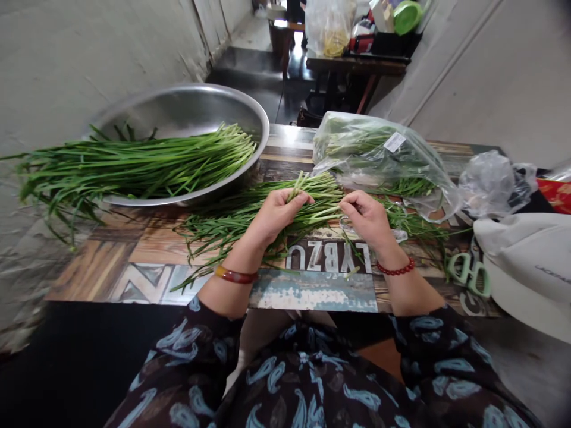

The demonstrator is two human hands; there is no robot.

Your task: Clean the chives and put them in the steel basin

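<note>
Long green stalks (227, 217) with pale ends lie in a loose pile across the patterned table. My left hand (282, 213) is closed round a small bunch of them, whose pale ends stick up above the thumb. Just to its right, my right hand (363, 215) has thumb and fingertips pinched at the pale end of a stalk. At the left, a wide metal bowl (178, 95) holds a big heap of the same stalks (156, 163), their leafy tips hanging over its rim. Behind my right hand lies a clear plastic bag (379, 148) with more greens inside.
Green-handled scissors (470, 273) and a white cap (530, 261) lie at the table's right end. A crumpled clear bag (486, 184) is behind them. Loose trimmings (414, 229) are scattered right of my right hand. Another table with bags stands farther back.
</note>
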